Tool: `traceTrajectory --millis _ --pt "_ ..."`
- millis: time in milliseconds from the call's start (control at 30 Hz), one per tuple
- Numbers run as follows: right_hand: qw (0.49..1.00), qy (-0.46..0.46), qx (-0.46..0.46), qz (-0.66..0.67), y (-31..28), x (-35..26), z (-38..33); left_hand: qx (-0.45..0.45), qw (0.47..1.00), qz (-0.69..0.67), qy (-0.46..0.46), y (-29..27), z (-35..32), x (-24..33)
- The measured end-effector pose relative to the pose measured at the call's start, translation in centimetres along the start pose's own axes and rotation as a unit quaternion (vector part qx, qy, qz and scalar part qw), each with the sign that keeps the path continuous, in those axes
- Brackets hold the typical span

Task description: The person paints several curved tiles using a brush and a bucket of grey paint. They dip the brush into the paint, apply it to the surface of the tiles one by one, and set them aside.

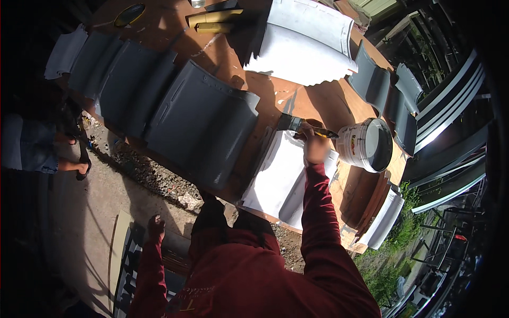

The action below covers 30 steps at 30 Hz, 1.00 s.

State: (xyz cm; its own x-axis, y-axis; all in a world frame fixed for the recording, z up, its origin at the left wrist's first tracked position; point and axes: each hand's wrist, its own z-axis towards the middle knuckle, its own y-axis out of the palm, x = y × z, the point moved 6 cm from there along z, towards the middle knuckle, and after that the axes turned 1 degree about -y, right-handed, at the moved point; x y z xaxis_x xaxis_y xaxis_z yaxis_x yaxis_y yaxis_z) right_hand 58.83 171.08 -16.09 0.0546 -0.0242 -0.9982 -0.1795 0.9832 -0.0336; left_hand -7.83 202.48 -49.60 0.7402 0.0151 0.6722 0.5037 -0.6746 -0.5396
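Note:
My right hand (316, 146) is closed around a paintbrush (290, 123), its grey bristles turned left and its dark, yellow-marked handle pointing right. The brush is at the far edge of a pale, curved roof tile (278, 167); whether the bristles touch it I cannot tell. Just right of the hand, a white paint bucket (351, 144) holds grey paint. My left hand (156, 228) hangs low at the left, away from the table, its fingers curled and nothing visible in them. Left of the pale tile lies a large dark grey roof tile (199, 124).
More dark grey tiles (132, 79) line the wooden table's (313, 103) left side. A glaring white tile (305, 45) lies at the far side, grey ones (368, 77) at the right. Stacked tiles (379, 212) stand near right. Another person's legs (69, 165) show at left.

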Motion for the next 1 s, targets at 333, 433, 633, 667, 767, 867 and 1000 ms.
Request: traceTrajectory --millis 333,433,633,667,767,867,1000 --pt "0.764 -0.222 0.006 -0.605 -4.0 -5.1 -2.0 -0.047 0.988 0.108 0.097 3.0 2.5 7.3" --pt "0.765 -0.206 0.027 -0.610 -2.9 -4.5 -2.4 -0.064 0.994 0.075 0.048 3.2 1.4 4.5" --pt "0.998 -0.015 0.032 -0.050 -0.1 2.7 -1.6 -0.136 0.931 -0.323 -0.100 1.3 -2.2 -3.4" --pt "0.999 0.026 -0.007 0.043 1.3 1.5 -1.8 -0.159 0.913 -0.356 -0.122 0.7 -3.0 -4.4" --pt "0.992 0.018 0.023 0.120 -0.5 -0.3 -1.9 -0.161 0.923 -0.314 -0.156 0.0 -3.3 -4.3" --pt "0.998 -0.031 0.029 0.035 -2.5 0.1 -2.5 -0.205 0.853 -0.397 -0.270 -0.7 -2.8 -2.8" --pt "0.888 -0.338 -0.095 -0.297 -4.0 2.4 -2.3 -0.155 0.926 -0.344 -0.031 0.1 -2.4 1.5"
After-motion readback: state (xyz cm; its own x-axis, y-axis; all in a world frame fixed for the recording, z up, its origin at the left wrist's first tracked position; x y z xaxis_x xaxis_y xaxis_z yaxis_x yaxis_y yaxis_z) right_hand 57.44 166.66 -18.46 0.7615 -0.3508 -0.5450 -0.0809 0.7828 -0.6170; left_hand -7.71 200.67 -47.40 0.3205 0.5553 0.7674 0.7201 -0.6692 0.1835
